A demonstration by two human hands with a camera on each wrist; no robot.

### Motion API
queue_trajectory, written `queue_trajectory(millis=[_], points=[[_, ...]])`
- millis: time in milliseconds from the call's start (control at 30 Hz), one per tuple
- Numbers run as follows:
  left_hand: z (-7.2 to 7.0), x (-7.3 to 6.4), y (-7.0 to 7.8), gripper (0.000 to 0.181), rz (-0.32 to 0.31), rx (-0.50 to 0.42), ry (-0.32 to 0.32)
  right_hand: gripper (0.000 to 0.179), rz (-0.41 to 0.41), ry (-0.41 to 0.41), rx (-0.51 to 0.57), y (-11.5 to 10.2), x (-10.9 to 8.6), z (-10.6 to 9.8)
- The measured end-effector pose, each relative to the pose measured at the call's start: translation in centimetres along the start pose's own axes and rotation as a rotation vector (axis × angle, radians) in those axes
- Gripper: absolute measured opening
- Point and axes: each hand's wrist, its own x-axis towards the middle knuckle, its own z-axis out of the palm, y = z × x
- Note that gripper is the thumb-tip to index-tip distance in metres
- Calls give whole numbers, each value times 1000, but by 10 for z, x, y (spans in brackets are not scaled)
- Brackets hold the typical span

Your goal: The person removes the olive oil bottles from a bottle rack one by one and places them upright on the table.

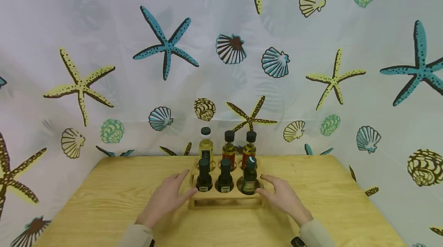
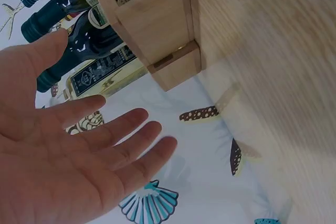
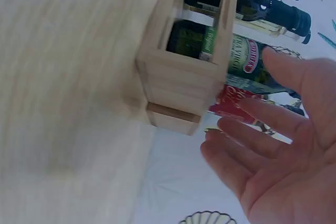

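A two-tier wooden bottle rack (image 1: 214,196) stands on the table between my hands. My left hand (image 1: 167,198) is beside its left end, fingers extended and thumb pointing at the front left dark bottle (image 1: 204,178). At the right end is my right hand (image 1: 282,198), its fingers spread loosely near the front right green bottle (image 1: 249,183). Another dark bottle (image 1: 225,179) sits in the front middle hole. Behind them stand a yellow oil bottle (image 1: 206,149) and two red-labelled bottles (image 1: 228,151). Both palms, seen in the wrist views, hold nothing.
The rack rests on a light wooden table (image 1: 124,181). A white cloth (image 1: 194,85) printed with starfish and shells hangs behind the table and along its sides. Dark bands show at both sleeve cuffs (image 1: 138,235).
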Motion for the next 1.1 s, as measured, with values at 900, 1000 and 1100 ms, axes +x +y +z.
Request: queue_trajectory(millis=[900,1000,1100], points=[[28,18,-15,63,-229,-885,-173,50,128,112,738,16,23,21],[30,21,-16,65,-239,-938,-191,50,138,104,754,19,27,22],[31,23,-18,66,-249,-974,-215,51,137,99,757,21,30,22]])
